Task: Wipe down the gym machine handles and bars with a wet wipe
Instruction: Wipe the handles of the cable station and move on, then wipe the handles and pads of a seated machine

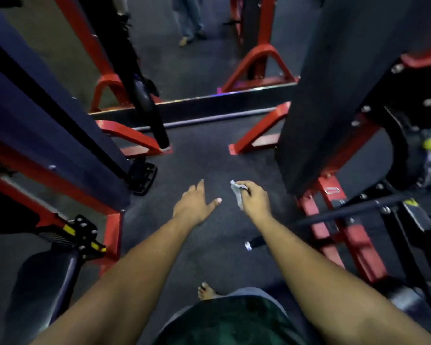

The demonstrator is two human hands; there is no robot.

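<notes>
Both hands are stretched forward over the dark floor point(209, 158), between two machines. The left hand point(197, 205) is spread wide, fingers straight and thumb out to the side, and it holds nothing. The right hand point(253, 197) has its fingers curled and pinches the wet wipe point(237, 194), which hangs down crumpled from the fingertips, just beside the left thumb but apart from it.

The wipe looks very light and soft, with no stiffness (it folds under its own weight), so I judge it will follow any round shape easily. It is probably damp and a little slippery, and it can tear or roll into a ball if it is dragged hard. Better to open it flat over the palm and wrap it around a bar, then slide along.

On the left stands a black and red frame point(60, 135) with a padded seat point(42, 282) at the lower left corner of the view. On the right, a thin black bar point(346, 210) with a metal end cap point(248, 246) passes near the right forearm; it looks rigid and fixed, a good next thing to wipe. Neither hand touches any machine.
</notes>
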